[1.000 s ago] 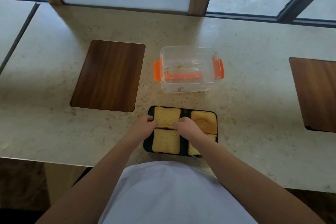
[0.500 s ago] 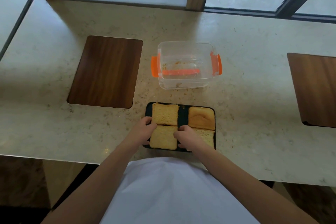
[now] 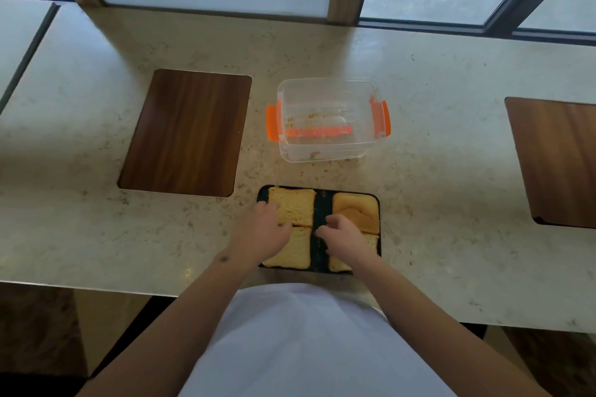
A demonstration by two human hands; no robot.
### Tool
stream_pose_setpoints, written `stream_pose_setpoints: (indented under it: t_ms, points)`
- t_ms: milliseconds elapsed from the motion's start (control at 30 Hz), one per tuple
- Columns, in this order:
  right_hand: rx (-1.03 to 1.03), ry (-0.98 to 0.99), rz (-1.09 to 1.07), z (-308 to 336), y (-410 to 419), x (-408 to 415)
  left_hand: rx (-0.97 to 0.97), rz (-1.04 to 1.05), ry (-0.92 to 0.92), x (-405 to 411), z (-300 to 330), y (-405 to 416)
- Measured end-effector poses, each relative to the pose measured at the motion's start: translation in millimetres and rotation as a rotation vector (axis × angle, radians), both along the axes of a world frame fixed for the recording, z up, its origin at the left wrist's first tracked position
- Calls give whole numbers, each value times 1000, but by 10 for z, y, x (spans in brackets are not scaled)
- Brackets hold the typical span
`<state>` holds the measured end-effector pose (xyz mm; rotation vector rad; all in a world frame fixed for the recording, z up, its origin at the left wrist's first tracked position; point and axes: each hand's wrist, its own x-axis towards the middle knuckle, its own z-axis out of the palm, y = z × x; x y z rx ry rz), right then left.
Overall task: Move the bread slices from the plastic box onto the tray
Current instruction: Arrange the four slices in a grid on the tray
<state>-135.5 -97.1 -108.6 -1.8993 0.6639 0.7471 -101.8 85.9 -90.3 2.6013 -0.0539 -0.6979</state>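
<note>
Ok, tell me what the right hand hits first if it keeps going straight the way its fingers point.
The right hand points away and left, over the tray's dark centre strip; going on, it probably meets the far-left bread slice, though height is unclear.

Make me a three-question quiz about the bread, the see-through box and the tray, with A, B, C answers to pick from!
1. Where is the plastic box compared with the tray?
A. Farther from the person, toward the window
B. On the wooden board at the left
C. Stacked on top of the tray

2. How many bread slices lie on the tray?
A. Two
B. Four
C. Six

3. What is inside the plastic box?
A. A whole loaf
B. Two slices
C. No slices, only crumbs

Answers:
1. A: the box stands on the counter beyond the tray's far edge.
2. B: far left slice, far right slice, near left slice and near right slice, the near ones partly covered by the left hand and right hand.
3. C: through the clear walls only crumbs show.
</note>
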Motion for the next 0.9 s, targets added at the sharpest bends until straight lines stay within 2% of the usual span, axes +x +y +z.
stream_pose_setpoints:
  t_ms: [67, 133, 333, 900]
  points:
    - [-155, -114, -41, 16, -229, 42, -185, 58, 114, 69, 55, -223]
    - [-265, -141, -110, 25, -483, 86, -334, 90, 261, 146, 73, -476]
    - [-273, 14, -128, -13, -769, 128, -419, 240, 526, 362, -8, -1079]
    - [-260, 41, -146, -98, -737, 182, -405, 375, 552, 422, -193, -1127]
